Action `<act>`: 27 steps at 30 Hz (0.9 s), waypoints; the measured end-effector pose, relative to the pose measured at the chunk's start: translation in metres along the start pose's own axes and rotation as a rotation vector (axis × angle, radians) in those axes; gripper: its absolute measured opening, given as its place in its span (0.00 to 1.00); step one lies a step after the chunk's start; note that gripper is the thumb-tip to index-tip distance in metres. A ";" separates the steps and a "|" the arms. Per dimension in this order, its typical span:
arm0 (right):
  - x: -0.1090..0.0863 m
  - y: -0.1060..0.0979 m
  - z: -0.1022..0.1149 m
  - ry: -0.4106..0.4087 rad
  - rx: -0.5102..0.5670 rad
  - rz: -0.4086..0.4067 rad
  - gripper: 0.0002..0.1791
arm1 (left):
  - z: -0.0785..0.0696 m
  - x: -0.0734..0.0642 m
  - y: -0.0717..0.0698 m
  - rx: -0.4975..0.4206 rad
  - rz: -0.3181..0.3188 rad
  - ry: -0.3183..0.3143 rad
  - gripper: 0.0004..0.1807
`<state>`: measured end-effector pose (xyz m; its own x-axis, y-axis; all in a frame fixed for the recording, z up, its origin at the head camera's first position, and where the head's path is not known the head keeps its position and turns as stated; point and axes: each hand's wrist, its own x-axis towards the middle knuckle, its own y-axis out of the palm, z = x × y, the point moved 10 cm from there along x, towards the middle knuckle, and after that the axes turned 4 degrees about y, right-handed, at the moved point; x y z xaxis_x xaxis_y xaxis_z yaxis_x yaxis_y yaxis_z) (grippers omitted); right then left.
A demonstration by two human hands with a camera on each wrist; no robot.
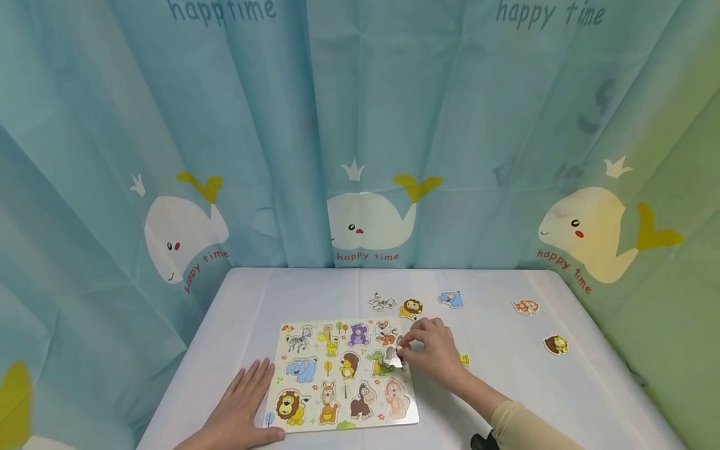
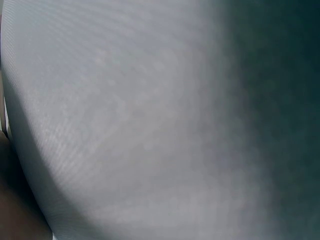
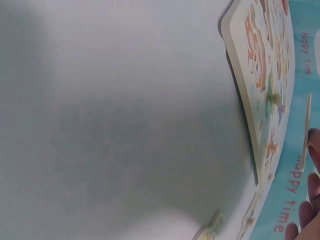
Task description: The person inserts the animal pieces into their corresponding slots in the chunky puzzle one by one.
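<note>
A wooden animal puzzle board (image 1: 315, 400) lies on the table. My left hand (image 1: 239, 403) rests palm down along its left edge, fingers straight, thumb at the lower left corner. Over the board's right side, my right hand (image 1: 433, 350) pinches a thin puzzle piece (image 1: 392, 357) between thumb and fingertips. Its face looks silvery grey, and it overlaps the crocodile (image 1: 378, 364) in the head view. In the right wrist view the held piece (image 3: 306, 132) appears edge-on, and knobs stand up from the crocodile and some neighbouring animals. The left wrist view shows mostly blurred cloth.
Loose pieces lie behind and right of the board: a zebra (image 1: 383, 302), a lion (image 1: 412, 307), a blue elephant (image 1: 451, 299), a monkey (image 1: 525, 306) and a brown-and-yellow hedgehog (image 1: 556, 344). A yellow piece (image 1: 464, 359) is partly hidden by my right hand. A curtain (image 1: 281, 125) hangs behind.
</note>
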<state>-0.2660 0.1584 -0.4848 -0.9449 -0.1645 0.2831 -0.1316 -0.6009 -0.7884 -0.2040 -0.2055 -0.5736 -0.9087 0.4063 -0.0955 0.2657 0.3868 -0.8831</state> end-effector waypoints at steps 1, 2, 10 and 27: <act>-0.001 0.001 0.000 0.002 -0.002 0.003 0.09 | 0.000 0.000 0.000 0.004 -0.001 -0.001 0.73; -0.001 0.002 0.001 0.005 0.001 0.007 0.09 | 0.000 0.000 0.000 0.006 -0.001 -0.002 0.73; -0.005 0.008 0.006 0.005 0.010 0.034 0.10 | 0.000 -0.001 -0.001 0.032 0.005 -0.019 0.74; -0.018 0.025 0.023 -0.032 -0.010 0.072 0.12 | -0.002 -0.002 -0.003 0.042 -0.009 -0.006 0.72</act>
<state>-0.2453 0.1287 -0.4968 -0.9420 -0.2320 0.2426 -0.0668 -0.5786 -0.8129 -0.2024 -0.2059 -0.5698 -0.9127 0.3986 -0.0903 0.2444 0.3550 -0.9024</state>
